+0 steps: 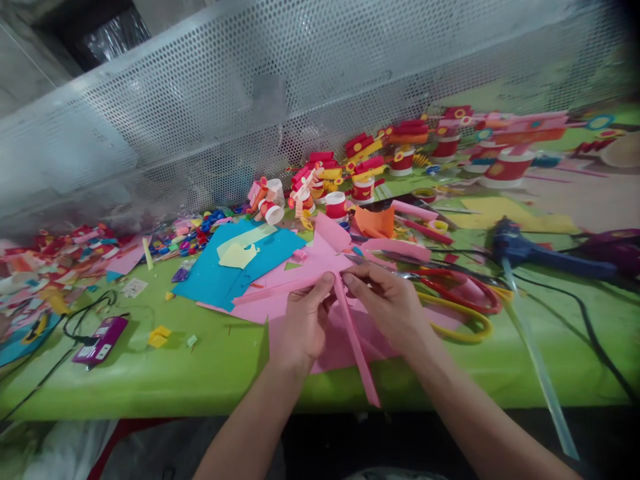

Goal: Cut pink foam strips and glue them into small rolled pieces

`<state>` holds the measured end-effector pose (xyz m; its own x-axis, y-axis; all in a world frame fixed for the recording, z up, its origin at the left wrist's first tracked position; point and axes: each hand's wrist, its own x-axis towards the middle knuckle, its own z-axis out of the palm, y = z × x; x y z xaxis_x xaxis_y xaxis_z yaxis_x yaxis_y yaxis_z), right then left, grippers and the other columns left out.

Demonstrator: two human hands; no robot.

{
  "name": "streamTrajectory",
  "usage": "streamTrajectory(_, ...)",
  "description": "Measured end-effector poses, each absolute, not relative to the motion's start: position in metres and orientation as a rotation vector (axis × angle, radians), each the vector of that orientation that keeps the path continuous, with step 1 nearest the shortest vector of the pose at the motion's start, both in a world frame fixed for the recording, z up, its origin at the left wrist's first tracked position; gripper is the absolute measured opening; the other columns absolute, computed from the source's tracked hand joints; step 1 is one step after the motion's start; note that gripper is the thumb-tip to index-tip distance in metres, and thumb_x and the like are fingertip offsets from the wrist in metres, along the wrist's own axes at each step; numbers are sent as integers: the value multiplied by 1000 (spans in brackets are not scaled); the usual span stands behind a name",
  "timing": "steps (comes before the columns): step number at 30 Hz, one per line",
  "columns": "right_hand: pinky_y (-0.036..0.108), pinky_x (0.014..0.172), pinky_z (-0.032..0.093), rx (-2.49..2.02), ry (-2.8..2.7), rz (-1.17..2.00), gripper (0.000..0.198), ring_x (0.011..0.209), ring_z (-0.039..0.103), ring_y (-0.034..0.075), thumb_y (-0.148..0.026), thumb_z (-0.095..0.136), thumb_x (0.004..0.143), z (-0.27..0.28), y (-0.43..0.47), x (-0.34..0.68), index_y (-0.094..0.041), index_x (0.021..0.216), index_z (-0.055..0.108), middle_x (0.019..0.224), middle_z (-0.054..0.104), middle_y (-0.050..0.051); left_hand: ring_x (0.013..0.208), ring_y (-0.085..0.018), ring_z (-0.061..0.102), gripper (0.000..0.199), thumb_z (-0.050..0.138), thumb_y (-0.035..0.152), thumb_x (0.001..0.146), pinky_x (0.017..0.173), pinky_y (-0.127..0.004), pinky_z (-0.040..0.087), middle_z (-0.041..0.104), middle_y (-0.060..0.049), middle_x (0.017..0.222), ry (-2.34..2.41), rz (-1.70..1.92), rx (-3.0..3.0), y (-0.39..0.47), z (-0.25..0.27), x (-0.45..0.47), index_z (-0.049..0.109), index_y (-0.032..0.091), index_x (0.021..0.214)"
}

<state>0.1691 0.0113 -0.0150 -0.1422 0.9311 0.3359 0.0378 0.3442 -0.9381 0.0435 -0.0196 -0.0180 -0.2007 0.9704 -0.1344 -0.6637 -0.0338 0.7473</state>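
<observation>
Desk (210,373) spread before an upright panel (200,113), with paper sheets (340,343) placed at mid-desk.
Above the sheets, a paper strip (357,347) is held between the left hand (307,320) and the right hand (387,300), its free end pointed toward the near edge. Scissors (440,274) are placed just right of the right hand, a glue gun (555,258) farther right. Behind, cup models (363,190) are lined up along the panel. Small parts (200,233) are heaped at left rear, a socket block (101,340) set nearer, left of the sheets.

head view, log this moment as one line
left hand: holding pink strip; right hand: holding same strip; beneath: pink paper; to right: scissors, glue gun
</observation>
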Motion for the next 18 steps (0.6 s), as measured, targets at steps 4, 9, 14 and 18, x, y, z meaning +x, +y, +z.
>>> streamTrajectory(4, 28, 60, 52, -888, -1479, 1014, 11, 67, 64, 17, -28, 71, 86, -14, 10, 168, -20, 81, 76, 72, 70, 1, 72, -13, 72, 23, 93, 32, 70, 73, -26, 53, 79, -2, 80, 846, 1516, 418, -19, -21, 41, 80, 16, 80)
streamTrajectory(9, 29, 61, 56, -855, -1451, 1070, 6, 66, 67, 16, -29, 75, 85, -16, 8, 168, -23, 84, 76, 77, 73, 1, 75, -13, 73, 24, 93, 30, 70, 77, -25, 56, 80, -3, 86, 834, 1478, 341, -17, -26, 38, 79, 16, 84)
streamTrajectory(14, 30, 65, 59, -906, -1491, 969, 5, 71, 69, 17, -27, 73, 85, -16, 8, 169, -25, 83, 77, 81, 74, 1, 77, -14, 73, 27, 94, 34, 69, 82, -28, 57, 79, -3, 83, 829, 1494, 416, -17, -25, 39, 79, 16, 83)
streamTrajectory(18, 29, 66, 58, -927, -1534, 879, 7, 73, 69, 17, -24, 70, 86, -15, 6, 170, -25, 80, 74, 81, 74, 1, 78, -14, 73, 24, 94, 32, 69, 81, -27, 56, 80, -4, 84, 862, 1535, 470, -19, -22, 42, 80, 16, 80)
